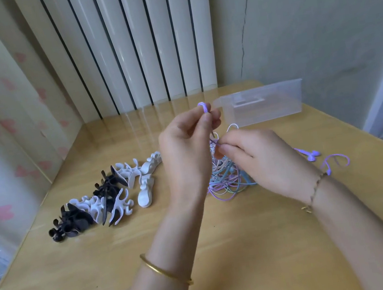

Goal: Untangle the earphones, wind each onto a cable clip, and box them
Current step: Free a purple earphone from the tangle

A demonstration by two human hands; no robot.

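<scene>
Head: left hand [186,150], right hand [262,156] around cable [202,107]

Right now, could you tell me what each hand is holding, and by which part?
Both hands pinch the purple earphone cable: left hand at a raised loop, right hand lower, just above the tangle.

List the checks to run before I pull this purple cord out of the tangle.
1. Left hand pinches the purple cord loop: ok.
2. Right hand pinches a strand above the tangle: ok.
3. That strand belongs to the purple cord: cannot tell.
4. Purple cord free of the tangle: not ok, it runs down into the pile.
5. Purple earbuds lying loose, apart from the tangle: ok.
6. Cable clips piled at hand, clear box upright on the table: ok.
</scene>
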